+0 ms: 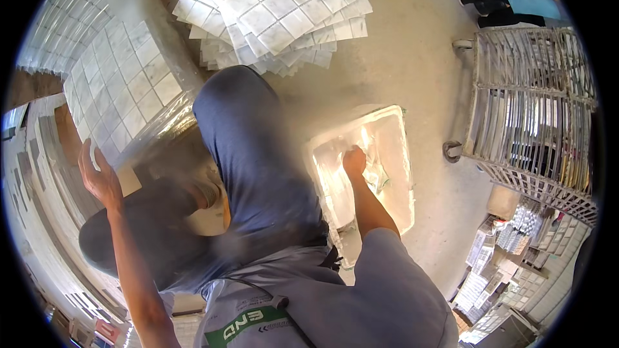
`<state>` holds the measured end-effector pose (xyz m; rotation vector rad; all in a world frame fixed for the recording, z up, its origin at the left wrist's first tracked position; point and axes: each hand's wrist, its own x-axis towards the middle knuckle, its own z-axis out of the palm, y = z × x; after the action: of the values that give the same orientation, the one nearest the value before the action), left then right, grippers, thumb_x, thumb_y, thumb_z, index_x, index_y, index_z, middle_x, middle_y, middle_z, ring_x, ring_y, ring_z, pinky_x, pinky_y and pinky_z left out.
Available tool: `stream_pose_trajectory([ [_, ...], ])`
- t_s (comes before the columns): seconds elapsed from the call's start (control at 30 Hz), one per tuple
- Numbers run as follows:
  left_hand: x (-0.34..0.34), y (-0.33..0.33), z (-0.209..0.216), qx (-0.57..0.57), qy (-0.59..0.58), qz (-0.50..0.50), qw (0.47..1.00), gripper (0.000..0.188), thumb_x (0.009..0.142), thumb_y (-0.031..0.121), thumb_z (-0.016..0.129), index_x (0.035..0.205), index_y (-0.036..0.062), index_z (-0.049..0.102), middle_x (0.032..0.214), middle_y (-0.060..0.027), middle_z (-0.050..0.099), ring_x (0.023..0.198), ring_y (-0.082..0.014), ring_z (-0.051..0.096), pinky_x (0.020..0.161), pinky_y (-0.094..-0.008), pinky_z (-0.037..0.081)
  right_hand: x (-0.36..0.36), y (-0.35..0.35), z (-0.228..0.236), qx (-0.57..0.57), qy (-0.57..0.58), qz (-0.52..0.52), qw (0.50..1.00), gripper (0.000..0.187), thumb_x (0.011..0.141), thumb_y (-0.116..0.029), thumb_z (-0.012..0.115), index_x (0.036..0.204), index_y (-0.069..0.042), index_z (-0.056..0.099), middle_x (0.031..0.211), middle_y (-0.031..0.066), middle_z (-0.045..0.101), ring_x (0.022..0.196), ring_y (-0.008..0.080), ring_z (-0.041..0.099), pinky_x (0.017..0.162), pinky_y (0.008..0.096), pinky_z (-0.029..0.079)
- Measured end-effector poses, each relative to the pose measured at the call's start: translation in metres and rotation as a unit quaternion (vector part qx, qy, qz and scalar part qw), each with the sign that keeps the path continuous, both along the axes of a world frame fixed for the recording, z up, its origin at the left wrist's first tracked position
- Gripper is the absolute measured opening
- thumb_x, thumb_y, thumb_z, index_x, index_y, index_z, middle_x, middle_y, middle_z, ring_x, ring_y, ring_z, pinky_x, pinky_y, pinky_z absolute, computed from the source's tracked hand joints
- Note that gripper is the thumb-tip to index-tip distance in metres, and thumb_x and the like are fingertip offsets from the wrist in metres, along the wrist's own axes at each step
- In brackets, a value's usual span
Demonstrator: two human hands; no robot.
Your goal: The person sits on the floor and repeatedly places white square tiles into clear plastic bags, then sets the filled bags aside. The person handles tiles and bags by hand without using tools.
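My left hand [100, 177] is raised at the left with its fingers spread, holding nothing, close to the lower edge of a marble mosaic tile sheet [122, 84]. That sheet of pale grey-white squares lies tilted beside my legs. My right hand [354, 162] reaches down into a white plastic tub [404, 174] at my right side. Its fingers are closed, and what they hold, if anything, is hidden. Around the hand the inside of the tub looks bright and wet, with a crumpled, glossy pale thing [377, 174] that I cannot make out.
An uneven stack of mosaic tile sheets [277, 6] stands ahead of my knee [238, 96]. To the right is a wheeled slatted rack [529, 96], with another person [509, 3] beyond it. Stacked boards [48, 200] line the left, and piled goods [509, 251] the lower right.
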<state>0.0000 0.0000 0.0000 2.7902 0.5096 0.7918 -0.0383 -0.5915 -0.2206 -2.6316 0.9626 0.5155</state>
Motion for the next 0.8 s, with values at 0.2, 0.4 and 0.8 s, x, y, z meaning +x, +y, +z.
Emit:
stream_pose_trajectory([
  [0.2, -0.002, -0.012, -0.008, -0.020, 0.008, -0.018, 1.000, 0.026, 0.092, 0.007, 0.055, 0.117, 0.0013, 0.061, 0.116, -0.0149, 0.062, 0.109, -0.0308, 0.058, 0.094, -0.0381, 0.044, -0.009, -0.003, 0.045, -0.020, -0.038, 0.021, 0.999, 0.019, 0.084, -0.022, 0.056, 0.089, -0.010, 0.071, 0.095, 0.0172, 0.068, 0.089, 0.0356, 0.064, 0.081, 0.0465, 0.049],
  [0.4, 0.001, -0.017, -0.007, -0.030, -0.005, -0.023, 0.999, 0.026, 0.091, 0.005, 0.056, 0.116, 0.0013, 0.062, 0.116, -0.0148, 0.063, 0.109, -0.0305, 0.059, 0.094, -0.0379, 0.045, -0.030, -0.024, 0.103, -0.050, -0.272, 0.036, 0.960, 0.020, 0.088, -0.017, 0.053, 0.092, -0.006, 0.070, 0.104, 0.0120, 0.068, 0.096, 0.0326, 0.060, 0.085, 0.0420, 0.048],
  [0.8, 0.026, -0.131, 0.070, -0.135, -0.072, -0.183, 0.971, 0.031, 0.087, -0.006, 0.057, 0.116, 0.0023, 0.063, 0.114, -0.0129, 0.065, 0.107, -0.0268, 0.062, 0.092, -0.0351, 0.047, -0.038, -0.047, 0.195, 0.126, -0.364, -0.031, 0.922, 0.024, 0.091, -0.012, 0.057, 0.102, 0.007, 0.066, 0.096, 0.0141, 0.067, 0.086, 0.0183, 0.061, 0.077, 0.0293, 0.049],
])
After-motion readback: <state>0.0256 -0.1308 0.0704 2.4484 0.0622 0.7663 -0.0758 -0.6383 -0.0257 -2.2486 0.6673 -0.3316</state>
